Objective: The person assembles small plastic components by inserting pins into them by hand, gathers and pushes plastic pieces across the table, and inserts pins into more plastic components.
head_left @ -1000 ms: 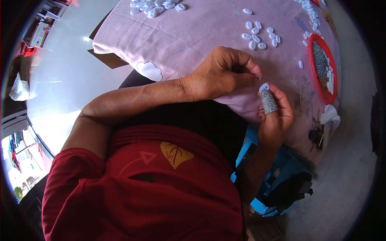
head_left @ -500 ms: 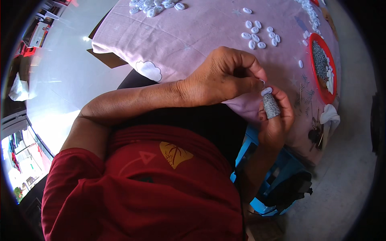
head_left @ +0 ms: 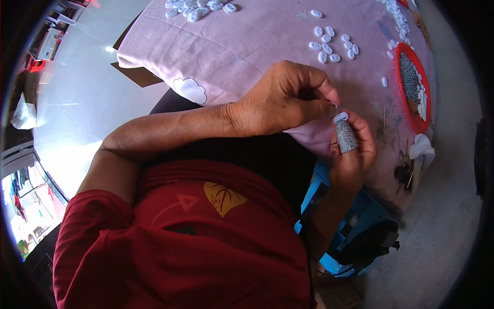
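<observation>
Left hand (head_left: 288,100) pinched narrow, contents unclear, just far of white oval plastic piece (head_left: 341,117). Right hand (head_left: 360,152) holds that piece at grey speckled thumb sleeve (head_left: 347,136). Piece shifted slightly nearer and right; work remains there.

Two hands (head_left: 290,99) (head_left: 363,148), one red basin (head_left: 421,125)
</observation>
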Tool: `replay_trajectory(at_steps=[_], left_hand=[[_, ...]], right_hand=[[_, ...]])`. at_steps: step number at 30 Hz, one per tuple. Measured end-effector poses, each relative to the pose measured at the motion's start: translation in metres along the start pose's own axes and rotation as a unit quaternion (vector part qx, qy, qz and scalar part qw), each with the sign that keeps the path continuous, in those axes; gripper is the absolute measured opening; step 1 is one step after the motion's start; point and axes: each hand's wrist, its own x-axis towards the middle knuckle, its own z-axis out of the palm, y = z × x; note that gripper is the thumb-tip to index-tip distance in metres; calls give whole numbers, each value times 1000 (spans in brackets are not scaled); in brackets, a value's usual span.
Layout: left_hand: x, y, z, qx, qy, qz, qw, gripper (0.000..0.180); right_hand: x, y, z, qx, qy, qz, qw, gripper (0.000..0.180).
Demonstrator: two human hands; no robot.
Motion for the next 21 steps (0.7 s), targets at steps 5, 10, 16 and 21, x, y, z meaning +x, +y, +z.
replay_trajectory(at_steps=[5,10,16,21], left_hand=[[1,-4,-3,-15,-1,-19,1000,13],[2,-5,-3,-64,-15,-58,996,13],[3,-9,-7,-78,4,-67,995,13],[3,-10,-7,-73,0,-63,995,14]], right_hand=[[-3,1,7,-77,27,-42,996,22],[-6,3,8,-92,31,-78,992,24],[-2,-10,10,-207,14,-164,964,24],[-4,-6,7,-222,15,-182,958,25]])
